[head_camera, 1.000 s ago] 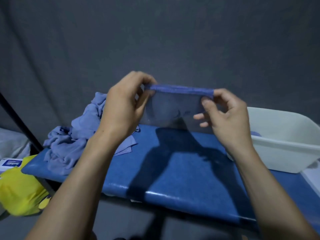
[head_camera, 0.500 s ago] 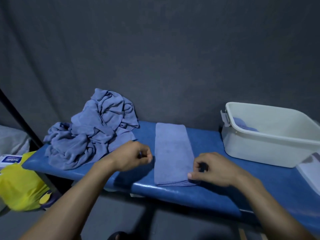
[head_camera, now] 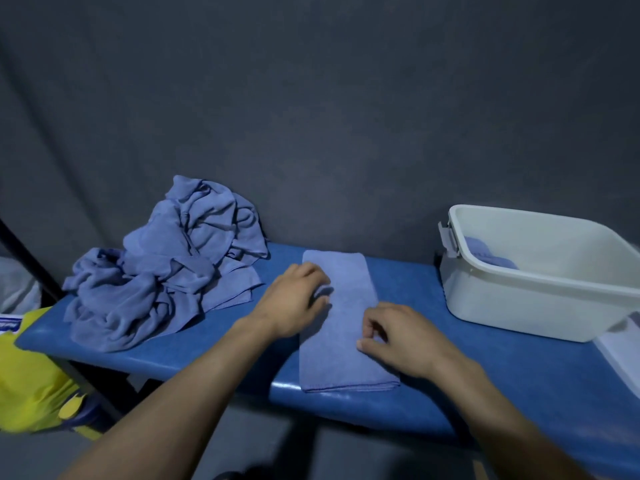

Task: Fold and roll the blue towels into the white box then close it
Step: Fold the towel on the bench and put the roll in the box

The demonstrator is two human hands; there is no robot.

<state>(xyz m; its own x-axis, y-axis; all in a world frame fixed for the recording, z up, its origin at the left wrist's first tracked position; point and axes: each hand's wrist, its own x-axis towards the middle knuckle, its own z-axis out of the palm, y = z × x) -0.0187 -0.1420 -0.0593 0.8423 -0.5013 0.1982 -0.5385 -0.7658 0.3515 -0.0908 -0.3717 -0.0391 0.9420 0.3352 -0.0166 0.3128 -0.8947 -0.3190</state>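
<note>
Far left: yellow bag (head_camera: 31, 386) below tabletop (head_camera: 433, 393) edge. On tabletop, left: crumpled pile of blue towels (head_camera: 166, 271). Centre: folded blue towel (head_camera: 346, 362), flat, long axis front to back. Left hand (head_camera: 294, 299) resting on towel's left edge, grip released, fingers loosely bent. Right hand (head_camera: 398, 337) on right edge, grip pinching cloth. Right: white box (head_camera: 540, 299), uncovered, blue towel (head_camera: 485, 252) inside.

white box (head_camera: 540, 296) right end cut off; left hand (head_camera: 294, 303) fingertips hidden
</note>
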